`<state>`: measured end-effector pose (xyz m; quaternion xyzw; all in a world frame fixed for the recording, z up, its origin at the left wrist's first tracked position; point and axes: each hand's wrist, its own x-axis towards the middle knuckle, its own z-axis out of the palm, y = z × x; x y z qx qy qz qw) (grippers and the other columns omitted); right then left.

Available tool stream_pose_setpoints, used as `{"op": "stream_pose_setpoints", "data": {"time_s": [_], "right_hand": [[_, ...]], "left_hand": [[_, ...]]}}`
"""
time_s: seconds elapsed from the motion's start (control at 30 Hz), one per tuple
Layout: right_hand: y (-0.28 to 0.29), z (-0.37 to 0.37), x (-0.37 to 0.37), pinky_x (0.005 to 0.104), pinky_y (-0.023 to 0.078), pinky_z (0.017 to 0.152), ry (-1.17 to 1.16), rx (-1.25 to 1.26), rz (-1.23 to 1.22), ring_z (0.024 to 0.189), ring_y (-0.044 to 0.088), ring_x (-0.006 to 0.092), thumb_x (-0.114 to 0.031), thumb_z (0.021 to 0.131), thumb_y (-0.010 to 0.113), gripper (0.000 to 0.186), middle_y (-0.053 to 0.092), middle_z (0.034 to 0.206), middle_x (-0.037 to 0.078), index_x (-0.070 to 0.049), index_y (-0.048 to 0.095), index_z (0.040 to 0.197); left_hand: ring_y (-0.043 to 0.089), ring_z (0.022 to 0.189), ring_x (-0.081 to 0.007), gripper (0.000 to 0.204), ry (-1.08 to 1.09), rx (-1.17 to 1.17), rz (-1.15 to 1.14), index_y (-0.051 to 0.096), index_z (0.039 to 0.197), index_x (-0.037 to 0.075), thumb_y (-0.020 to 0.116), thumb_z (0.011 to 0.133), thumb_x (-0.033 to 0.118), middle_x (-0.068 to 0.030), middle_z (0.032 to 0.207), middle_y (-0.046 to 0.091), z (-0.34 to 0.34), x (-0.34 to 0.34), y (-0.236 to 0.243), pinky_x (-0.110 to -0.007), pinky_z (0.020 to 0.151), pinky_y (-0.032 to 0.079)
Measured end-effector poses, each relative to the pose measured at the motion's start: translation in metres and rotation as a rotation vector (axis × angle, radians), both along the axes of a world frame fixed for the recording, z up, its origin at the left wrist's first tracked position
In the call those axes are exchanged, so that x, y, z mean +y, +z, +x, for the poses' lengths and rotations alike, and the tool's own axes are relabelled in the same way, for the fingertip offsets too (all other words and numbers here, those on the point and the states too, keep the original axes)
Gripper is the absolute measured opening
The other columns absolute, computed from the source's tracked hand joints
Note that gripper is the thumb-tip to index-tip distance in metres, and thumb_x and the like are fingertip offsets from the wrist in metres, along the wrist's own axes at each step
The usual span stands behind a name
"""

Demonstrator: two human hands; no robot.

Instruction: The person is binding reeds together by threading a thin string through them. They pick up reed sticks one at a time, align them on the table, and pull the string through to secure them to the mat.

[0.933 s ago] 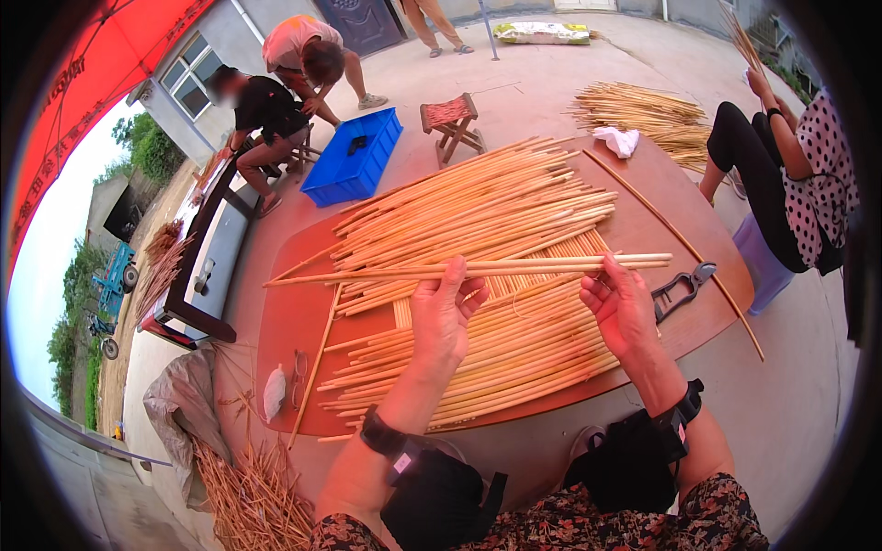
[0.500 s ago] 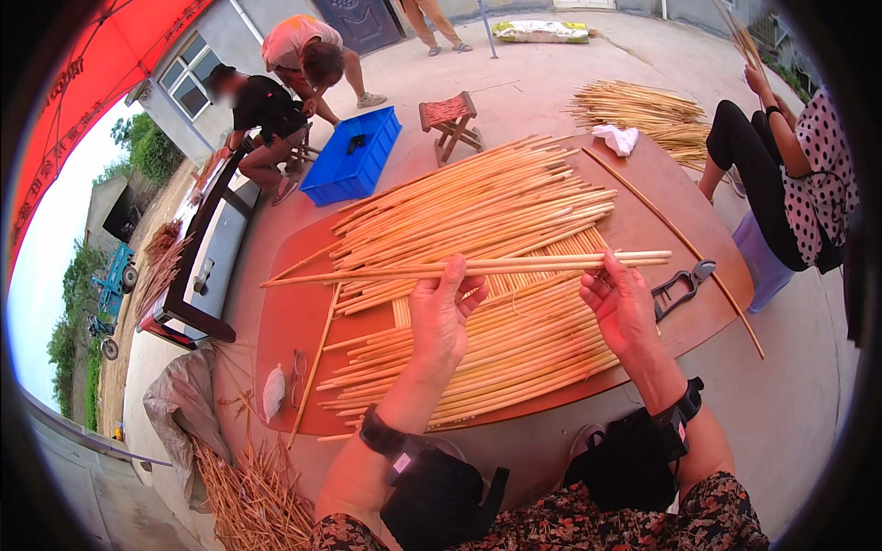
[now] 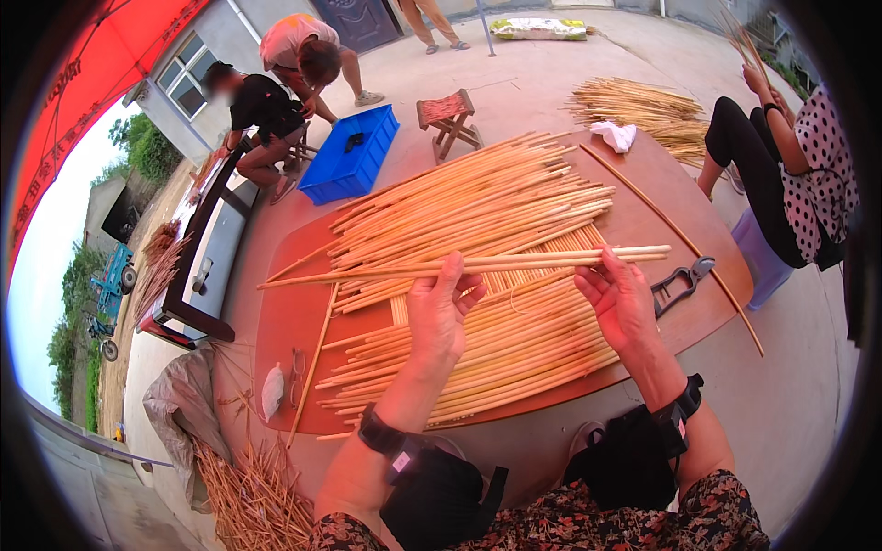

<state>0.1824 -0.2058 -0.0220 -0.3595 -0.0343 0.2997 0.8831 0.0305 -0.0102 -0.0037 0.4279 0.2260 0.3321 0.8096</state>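
Observation:
I hold a few long pale sticks [image 3: 525, 261] crosswise in both hands above the table. My left hand [image 3: 445, 303] is closed on them left of centre, thumb uppermost. My right hand [image 3: 608, 294] pinches them nearer their right ends, its lower fingers curled. Beneath lie many similar sticks in rows [image 3: 459, 367] on a red-brown table [image 3: 285, 331], over some crosswise ones. Beside my right hand lies a dark-handled cutting tool [image 3: 680, 286]. A single long stick [image 3: 671, 224] runs along the right side. A small white pouch [image 3: 273, 393] and spectacles [image 3: 297, 376] are at the near left.
Two people [image 3: 264, 119] bend by a side table [image 3: 188, 308] and a blue crate [image 3: 339, 179]; another [image 3: 432, 26] stands behind. A folding stool [image 3: 446, 118] is beyond my table. A seated person [image 3: 813, 184] holds sticks at right. Stick piles [image 3: 634, 110] and loose stalks [image 3: 253, 496] lie around.
Both my hands have shifted very slightly upward and to the left with the held sticks. My grip looks much the same.

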Motion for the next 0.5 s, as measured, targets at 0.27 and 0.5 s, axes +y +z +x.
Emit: {"op": "stream_pose_setpoints", "data": {"time_s": [0.27, 0.5], "right_hand": [[-0.0011, 0.0001, 0.0004, 0.0341, 0.063, 0.083, 0.006, 0.001, -0.004, 0.093, 0.071, 0.023, -0.019, 0.101, 0.065, 0.024, 0.069, 0.104, 0.012, -0.001, 0.061, 0.116], [-0.0007, 0.0, -0.0004, 0.0339, 0.063, 0.083, 0.003, 0.003, -0.024, 0.093, 0.071, 0.0228, -0.019, 0.101, 0.065, 0.024, 0.068, 0.104, 0.012, -0.001, 0.061, 0.115]], "left_hand": [[0.069, 0.083, -0.0124, 0.01, -0.008, -0.027, 0.012, 0.069, 0.102, 0.016, 0.074, 0.096, 0.022, 0.0007, 0.094, 0.072, -0.0003, 0.0006, -0.0001, -0.031, 0.076, 0.06], [0.069, 0.079, -0.0115, 0.012, 0.012, -0.024, -0.001, 0.07, 0.1, 0.014, 0.075, 0.095, 0.024, -0.0002, 0.089, 0.072, 0.0015, -0.0024, 0.0009, -0.03, 0.073, 0.06]]}}
